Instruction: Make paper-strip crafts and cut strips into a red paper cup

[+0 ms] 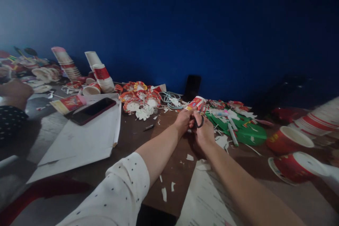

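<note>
Both my hands are together over the middle of the table, in front of the blue wall. My left hand (183, 120) is closed on a red and white paper cup (195, 102), whose printed side faces up. My right hand (204, 130) grips a pair of scissors (200, 122); a dark handle loop shows at the fingers. The blades are close to the cup, but I cannot make out exactly where they touch it. Small white paper scraps (164, 194) lie on the brown tabletop below my forearms.
Cut paper flowers (143, 99) and a cable (171, 99) lie behind my left hand. A phone (192, 86) leans on the wall. Green sheets (250, 132) with markers are at right, near red cups (290, 139). Another person's hand (16, 91) is at far left, beyond a white board (79, 144).
</note>
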A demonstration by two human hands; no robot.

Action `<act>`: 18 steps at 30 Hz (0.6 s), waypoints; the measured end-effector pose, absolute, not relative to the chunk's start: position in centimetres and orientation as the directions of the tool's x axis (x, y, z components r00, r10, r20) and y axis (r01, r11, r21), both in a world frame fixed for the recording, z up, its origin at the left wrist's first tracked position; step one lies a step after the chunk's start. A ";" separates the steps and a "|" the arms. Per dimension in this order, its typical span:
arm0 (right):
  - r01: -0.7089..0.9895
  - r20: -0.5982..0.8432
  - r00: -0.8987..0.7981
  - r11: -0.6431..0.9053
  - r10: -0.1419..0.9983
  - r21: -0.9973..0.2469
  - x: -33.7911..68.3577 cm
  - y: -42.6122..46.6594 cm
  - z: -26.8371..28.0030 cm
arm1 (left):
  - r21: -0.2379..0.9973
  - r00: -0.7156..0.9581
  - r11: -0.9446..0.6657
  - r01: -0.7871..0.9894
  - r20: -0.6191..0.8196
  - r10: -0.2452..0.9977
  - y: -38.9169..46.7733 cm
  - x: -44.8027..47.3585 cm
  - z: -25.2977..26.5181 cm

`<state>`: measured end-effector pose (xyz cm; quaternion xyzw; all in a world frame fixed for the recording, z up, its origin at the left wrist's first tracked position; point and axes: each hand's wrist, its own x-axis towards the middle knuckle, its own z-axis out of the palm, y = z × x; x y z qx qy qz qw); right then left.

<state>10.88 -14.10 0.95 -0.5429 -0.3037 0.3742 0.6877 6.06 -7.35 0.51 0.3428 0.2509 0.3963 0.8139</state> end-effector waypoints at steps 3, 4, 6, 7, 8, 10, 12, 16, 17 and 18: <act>-0.214 0.003 0.543 0.142 0.839 -0.967 10.9 -14.1 1.2 | 0.755 0.553 0.449 -0.478 -0.139 0.822 -7.2 6.2 0.4; -0.218 0.000 0.548 0.143 0.837 -0.965 11.0 -14.1 1.3 | 0.753 0.554 0.448 -0.483 -0.133 0.822 -7.1 6.3 0.3; -0.216 -0.004 0.555 0.140 0.832 -0.966 11.0 -14.1 1.3 | 0.741 0.565 0.450 -0.498 -0.116 0.817 -7.0 6.4 0.1; -0.211 -0.001 0.557 0.140 0.830 -0.967 11.1 -14.1 1.3 | 0.734 0.572 0.454 -0.505 -0.110 0.813 -6.9 6.4 0.0; -0.205 0.003 0.559 0.142 0.829 -0.968 11.1 -14.0 1.3 | 0.730 0.579 0.460 -0.506 -0.108 0.808 -6.8 6.5 0.0; -0.194 0.017 0.564 0.152 0.826 -0.969 11.3 -14.0 1.3 | 0.730 0.599 0.469 -0.497 -0.102 0.794 -6.8 6.5 -0.1; -0.183 0.029 0.573 0.163 0.819 -0.970 11.5 -13.9 1.2 | 0.731 0.614 0.473 -0.492 -0.094 0.784 -6.8 6.4 0.0; -0.124 0.063 0.589 0.167 0.805 -0.978 11.8 -13.9 1.3 | 0.726 0.618 0.477 -0.496 -0.091 0.781 -6.9 6.3 0.3; -0.108 0.071 0.590 0.166 0.804 -0.980 11.8 -13.9 1.3 | 0.724 0.615 0.478 -0.498 -0.094 0.783 -6.9 6.4 0.3; -0.096 0.078 0.589 0.166 0.804 -0.981 11.9 -13.9 1.3 | 0.718 0.610 0.480 -0.504 -0.097 0.786 -6.8 6.4 0.3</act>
